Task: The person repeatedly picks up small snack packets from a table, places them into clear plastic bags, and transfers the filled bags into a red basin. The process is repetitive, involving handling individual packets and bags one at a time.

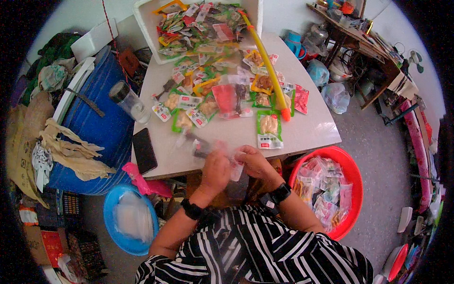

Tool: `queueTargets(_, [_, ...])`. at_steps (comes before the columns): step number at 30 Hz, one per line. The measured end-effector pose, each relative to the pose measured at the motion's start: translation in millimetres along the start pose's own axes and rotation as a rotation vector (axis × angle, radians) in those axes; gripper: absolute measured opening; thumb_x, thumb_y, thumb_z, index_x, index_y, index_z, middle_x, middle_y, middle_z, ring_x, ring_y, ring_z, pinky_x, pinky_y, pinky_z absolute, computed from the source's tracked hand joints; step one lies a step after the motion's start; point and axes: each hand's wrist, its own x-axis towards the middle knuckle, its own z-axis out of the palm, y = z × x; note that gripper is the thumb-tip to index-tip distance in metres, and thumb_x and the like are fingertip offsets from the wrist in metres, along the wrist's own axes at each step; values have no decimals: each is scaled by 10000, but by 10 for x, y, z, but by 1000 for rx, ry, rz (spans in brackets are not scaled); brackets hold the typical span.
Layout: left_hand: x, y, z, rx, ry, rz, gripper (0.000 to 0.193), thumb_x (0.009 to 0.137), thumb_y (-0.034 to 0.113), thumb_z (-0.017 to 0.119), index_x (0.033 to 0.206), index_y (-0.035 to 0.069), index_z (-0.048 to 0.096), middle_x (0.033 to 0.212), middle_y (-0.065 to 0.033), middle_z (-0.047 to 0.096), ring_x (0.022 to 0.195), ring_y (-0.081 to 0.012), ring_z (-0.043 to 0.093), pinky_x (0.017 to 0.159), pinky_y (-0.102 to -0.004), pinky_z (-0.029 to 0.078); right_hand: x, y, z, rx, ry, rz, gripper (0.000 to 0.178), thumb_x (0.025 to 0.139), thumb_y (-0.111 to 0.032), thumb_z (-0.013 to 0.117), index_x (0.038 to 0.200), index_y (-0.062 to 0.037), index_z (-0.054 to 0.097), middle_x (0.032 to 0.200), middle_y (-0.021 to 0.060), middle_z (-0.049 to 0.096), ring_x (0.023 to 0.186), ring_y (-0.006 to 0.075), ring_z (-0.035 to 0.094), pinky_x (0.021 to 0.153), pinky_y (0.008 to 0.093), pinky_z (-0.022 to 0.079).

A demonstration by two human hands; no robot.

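Observation:
At the table's near edge my two hands are close together around a clear plastic bag (236, 169). My right hand (257, 163) pinches the bag between thumb and fingers. My left hand (216, 168) is closed at the bag's other side, somewhat blurred, and a pinkish patch shows beside its fingers. A small dark packet (201, 148) is just beyond my left hand, smeared by motion. Ahead lies a green-edged snack packet (269, 128) with pale food inside. Farther back are a red packet (226, 101) and several more colourful packets (206, 107) in a loose pile.
A white foam box (150, 35) heaped with packets stands at the table's back. A yellow stick (269, 66) with orange ends leans from it. A black phone (144, 150) and a jar (131, 102) are left. Red tub (357, 189) and blue basin (108, 213) flank me.

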Motion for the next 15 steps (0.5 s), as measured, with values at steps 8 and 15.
queueTargets(8, [-81,66,-26,33,76,76,51,710,41,451,750,9,444,901,-153,473,866,-325,435,773,-396,344,173,463,-7,12,-144,-113,164,743,-64,449,896,-31,499,830,53,538,798,158,507,678,294,422])
queueTargets(15, [-89,65,-55,32,85,74,58,703,44,464,742,11,438,898,-152,471,874,-323,435,783,-401,342,95,169,360,-14,-251,-156,151,769,-98,421,866,-31,515,808,36,536,720,150,519,631,280,435])
